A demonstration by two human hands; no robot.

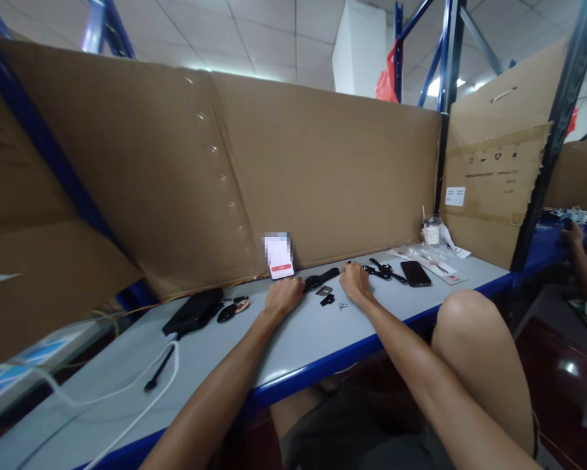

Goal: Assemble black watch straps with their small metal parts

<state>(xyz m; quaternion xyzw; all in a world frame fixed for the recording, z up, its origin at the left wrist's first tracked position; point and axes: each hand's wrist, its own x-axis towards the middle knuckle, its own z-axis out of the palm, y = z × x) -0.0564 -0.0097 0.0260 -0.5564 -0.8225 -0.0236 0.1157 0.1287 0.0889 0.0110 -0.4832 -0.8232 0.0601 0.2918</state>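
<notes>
A black watch [313,282] with its strap lies on the grey table between my hands. My left hand [284,295] is closed at the watch's left end, where the strap passes out of sight under the fingers. To the right, my right hand [356,282] has curled fingers resting on the table near the other strap end; whatever they hold is hidden. In front of the watch are a flat dark square piece [324,291], a small black part [328,299] and tiny metal bits [343,305]. Behind my left hand a phone [280,258] leans upright with a lit screen.
More black watches [384,269] and a dark phone [415,273] lie on the right. A black case [193,312], round black pieces [227,313] and a white cable [173,365] occupy the left. Cardboard [322,170] walls the back. A co-worker's arm [584,261] shows far right.
</notes>
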